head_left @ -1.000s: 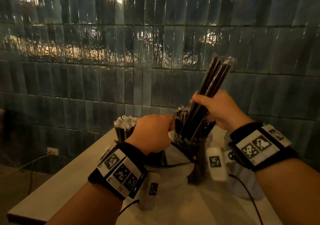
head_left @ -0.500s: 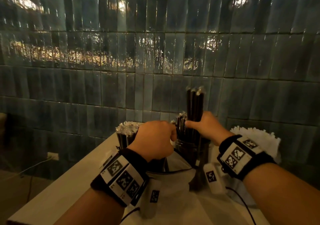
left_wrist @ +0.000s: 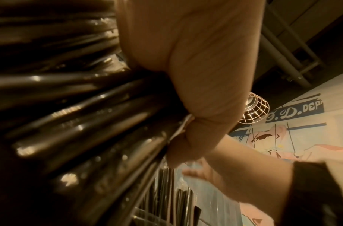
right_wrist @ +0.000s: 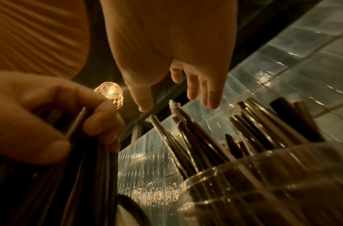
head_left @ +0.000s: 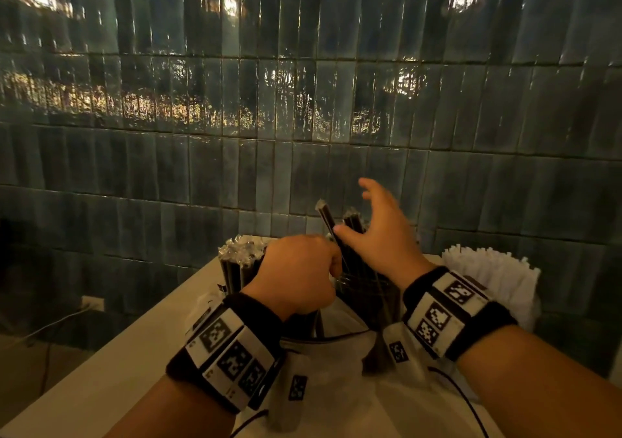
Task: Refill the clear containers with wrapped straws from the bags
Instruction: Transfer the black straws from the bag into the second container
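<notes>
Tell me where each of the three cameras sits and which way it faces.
Head: on the head, facing forward and down at the tiled wall; both hands, left hand and right hand, show.
Left wrist: along the left hand, gripping black straws.
Right wrist: along the right hand's open fingers, over the clear container.
Shared: both wrist views show the other hand.

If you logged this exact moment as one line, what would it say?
left hand: grips black wrapped straws | right hand: open above clear container | container: holds straws

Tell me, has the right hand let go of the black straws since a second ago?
Yes. The right hand is open above the clear container, where the straws now stand.
</notes>
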The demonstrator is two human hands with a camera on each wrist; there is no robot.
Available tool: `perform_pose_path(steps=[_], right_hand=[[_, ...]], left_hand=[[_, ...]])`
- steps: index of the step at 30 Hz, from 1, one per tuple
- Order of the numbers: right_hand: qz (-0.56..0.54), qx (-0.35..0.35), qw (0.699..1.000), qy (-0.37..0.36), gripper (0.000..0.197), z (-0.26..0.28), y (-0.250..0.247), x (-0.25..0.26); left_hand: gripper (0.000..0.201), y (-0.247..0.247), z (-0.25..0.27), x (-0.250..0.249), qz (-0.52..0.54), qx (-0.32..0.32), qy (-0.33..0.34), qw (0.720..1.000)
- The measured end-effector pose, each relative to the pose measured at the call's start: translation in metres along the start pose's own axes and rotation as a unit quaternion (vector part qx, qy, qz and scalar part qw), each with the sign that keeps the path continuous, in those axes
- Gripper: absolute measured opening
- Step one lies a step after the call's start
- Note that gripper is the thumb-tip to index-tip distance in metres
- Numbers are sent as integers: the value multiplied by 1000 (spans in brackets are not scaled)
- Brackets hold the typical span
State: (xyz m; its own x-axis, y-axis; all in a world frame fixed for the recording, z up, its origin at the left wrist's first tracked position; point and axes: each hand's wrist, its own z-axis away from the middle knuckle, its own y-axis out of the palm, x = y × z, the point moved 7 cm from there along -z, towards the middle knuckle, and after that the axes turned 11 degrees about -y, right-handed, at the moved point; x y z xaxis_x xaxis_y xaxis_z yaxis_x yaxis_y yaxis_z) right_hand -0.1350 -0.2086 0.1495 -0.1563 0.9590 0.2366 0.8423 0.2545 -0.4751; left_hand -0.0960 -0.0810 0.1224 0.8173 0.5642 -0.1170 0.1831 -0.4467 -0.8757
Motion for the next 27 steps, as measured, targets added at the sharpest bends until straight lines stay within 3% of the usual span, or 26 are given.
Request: perform_pose_path(steps=[4,9,14,19,27], right_hand=[[138,139,974,-117,68,-13,32,28],[266,267,911,-168,55,-22,63,23],[311,307,893,-104,50,-19,64,-2],[330,305,892,-58,63,-12,46,-27],[206,328,919,70,82,-2,33,-70]], left_hand=[[18,-3,3,-1,1,-14,5,1000],[20,-5,4,7,22,-1,-12,1000],[21,-3,4,7,17,14,-3,1000],[23,0,0,7,18,22,-11,1000],[24,1,0,6,13,18,-13,1000]])
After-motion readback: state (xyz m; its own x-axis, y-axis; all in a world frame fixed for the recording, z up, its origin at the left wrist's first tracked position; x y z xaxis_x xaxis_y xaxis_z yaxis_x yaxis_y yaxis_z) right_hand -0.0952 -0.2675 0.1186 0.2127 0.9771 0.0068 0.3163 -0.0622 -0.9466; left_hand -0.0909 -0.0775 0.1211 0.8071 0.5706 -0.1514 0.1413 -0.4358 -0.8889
